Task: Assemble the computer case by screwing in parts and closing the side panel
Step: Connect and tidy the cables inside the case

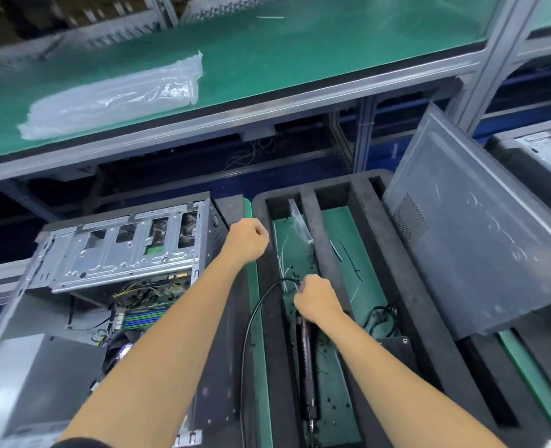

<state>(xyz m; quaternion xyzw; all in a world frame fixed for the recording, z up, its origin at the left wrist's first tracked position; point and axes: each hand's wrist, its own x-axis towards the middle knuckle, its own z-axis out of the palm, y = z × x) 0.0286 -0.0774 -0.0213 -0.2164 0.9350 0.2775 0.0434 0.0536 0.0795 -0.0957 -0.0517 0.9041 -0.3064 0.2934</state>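
The open computer case [122, 253] lies at the left, with its drive cage, motherboard and wiring showing. Its grey side panel [481, 253] leans tilted against the right side of the black foam tray [381, 253]. My left hand [246, 239] is a closed fist between the case's right edge and the tray's left wall, and nothing shows in it. My right hand [318, 299] is curled over the upper end of an electric screwdriver [306, 367], which lies lengthwise in the tray's left compartment. The screwdriver's black cable [251, 318] loops out from under that hand.
Small black screws and cable ties are scattered on the green floor of the tray compartments [348, 240]. A clear plastic bag [300, 224] stands in the left compartment. A stack of plastic bags [112, 98] lies on the green upper shelf. Another case [542, 156] sits at far right.
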